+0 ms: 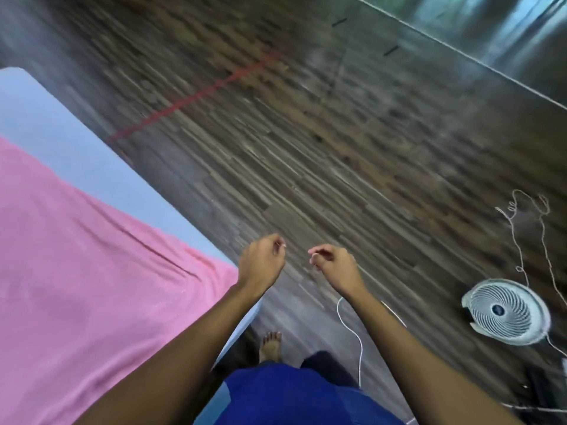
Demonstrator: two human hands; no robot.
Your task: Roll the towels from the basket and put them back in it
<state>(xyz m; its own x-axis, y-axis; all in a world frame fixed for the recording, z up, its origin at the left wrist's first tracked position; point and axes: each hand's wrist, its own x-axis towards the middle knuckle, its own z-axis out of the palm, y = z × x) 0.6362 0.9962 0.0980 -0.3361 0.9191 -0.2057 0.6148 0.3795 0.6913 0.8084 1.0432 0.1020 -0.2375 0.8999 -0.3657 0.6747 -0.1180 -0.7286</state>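
A pink towel lies spread flat over the left side of a pale blue table, its right edge hanging near the table's edge. My left hand hovers past the towel's right corner, above the floor, fingers loosely curled and holding nothing. My right hand is level with it a little to the right, also loosely curled and empty. Neither hand touches the towel. No basket is in view. The frame is blurred by motion.
Dark wood-plank floor fills the middle and right, crossed by a red tape line. A white round fan lies on the floor at right with white cords trailing nearby. My bare foot stands by the table's edge.
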